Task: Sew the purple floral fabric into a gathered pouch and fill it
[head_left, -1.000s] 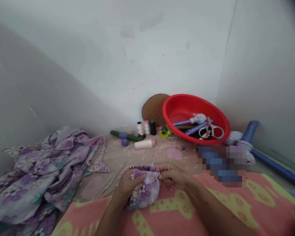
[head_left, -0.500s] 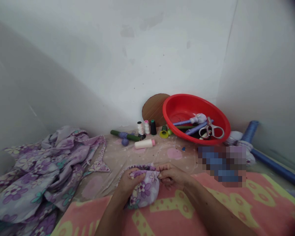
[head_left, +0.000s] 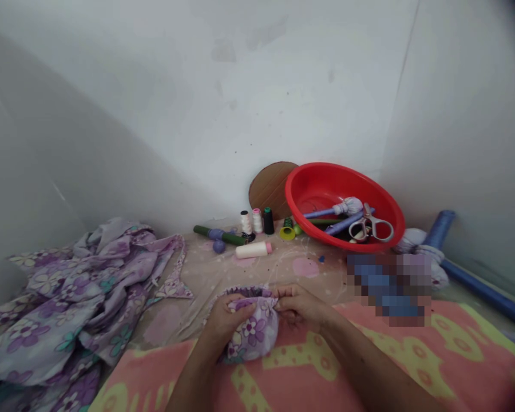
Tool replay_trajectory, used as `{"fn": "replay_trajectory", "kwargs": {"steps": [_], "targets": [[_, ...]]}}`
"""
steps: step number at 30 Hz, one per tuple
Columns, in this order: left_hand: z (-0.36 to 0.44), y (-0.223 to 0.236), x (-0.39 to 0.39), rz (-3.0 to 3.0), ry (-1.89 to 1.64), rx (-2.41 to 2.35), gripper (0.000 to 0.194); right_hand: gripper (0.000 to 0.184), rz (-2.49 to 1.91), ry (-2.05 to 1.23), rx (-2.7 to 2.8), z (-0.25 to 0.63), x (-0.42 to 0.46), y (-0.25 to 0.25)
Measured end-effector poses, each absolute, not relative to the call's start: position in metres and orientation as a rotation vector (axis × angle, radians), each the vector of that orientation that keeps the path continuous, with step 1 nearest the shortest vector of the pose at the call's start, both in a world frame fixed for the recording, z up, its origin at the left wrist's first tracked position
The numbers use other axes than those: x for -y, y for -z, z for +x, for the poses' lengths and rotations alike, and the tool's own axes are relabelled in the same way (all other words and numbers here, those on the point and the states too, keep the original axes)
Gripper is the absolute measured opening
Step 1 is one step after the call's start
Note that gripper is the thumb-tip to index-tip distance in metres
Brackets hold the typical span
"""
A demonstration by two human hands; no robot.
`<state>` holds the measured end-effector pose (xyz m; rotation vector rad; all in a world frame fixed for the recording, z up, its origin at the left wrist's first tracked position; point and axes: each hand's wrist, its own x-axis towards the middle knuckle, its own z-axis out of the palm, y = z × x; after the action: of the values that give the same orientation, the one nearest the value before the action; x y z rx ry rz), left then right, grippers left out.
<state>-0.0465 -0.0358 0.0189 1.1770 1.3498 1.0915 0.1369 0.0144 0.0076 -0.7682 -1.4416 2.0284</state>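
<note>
Clearly, the fine work sits at the fingertips of the right hand [head_left: 302, 306], where thumb and forefinger pinch the upper right edge of a small floral cloth [head_left: 254, 333]; whether anything thin is caught in that pinch, I can't tell from where I stand. On the other side, the left hand [head_left: 225, 316] clamps the piece with its thumb flat on top, the other fingers mostly hidden behind. To do this well, I'd say, the left thumb should press close to the edge being worked, so the fold doesn't slip, while the right pinch takes only a little at a time. The looser layer behind, its opening toward the wall, is best held apart so it isn't caught as well. The cloth is between the two hands, over the near blanket [head_left: 296, 389], whose soft surface could snag or hide a small thing if dropped. Farther out, a white cylinder with a pink end [head_left: 252, 250] lies near the thread spools [head_left: 257, 222]. Scissors [head_left: 369, 220] rest in the red basin [head_left: 326, 180], probably within the right arm's reach, and a floral fabric heap [head_left: 77, 297] spreads off to the left.
</note>
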Motion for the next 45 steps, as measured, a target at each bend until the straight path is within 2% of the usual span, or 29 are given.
{"fn": "replay_trajectory", "kwargs": {"steps": [9, 12, 18, 23, 45], "targets": [[-0.037, -0.029, 0.036, 1.405, -1.051, -1.447, 0.023, 0.011, -0.805, -1.833, 1.574, 0.126, -0.009, -0.003], [-0.038, -0.026, 0.037, 1.365, -1.049, -1.403, 0.023, 0.015, -0.769, -1.871, 1.586, 0.129, -0.009, -0.005], [-0.041, -0.019, 0.037, 1.232, -1.069, -1.363, 0.022, 0.008, -0.738, -2.010, 1.495, 0.136, -0.011, -0.012], [-0.040, -0.020, 0.037, 1.113, -1.110, -1.332, 0.024, 0.010, -0.698, -2.106, 1.443, 0.139, -0.013, -0.012], [-0.043, -0.016, 0.036, 1.110, -1.112, -1.219, 0.023, 0.013, -0.576, -2.193, 1.334, 0.140, -0.014, -0.004]]}}
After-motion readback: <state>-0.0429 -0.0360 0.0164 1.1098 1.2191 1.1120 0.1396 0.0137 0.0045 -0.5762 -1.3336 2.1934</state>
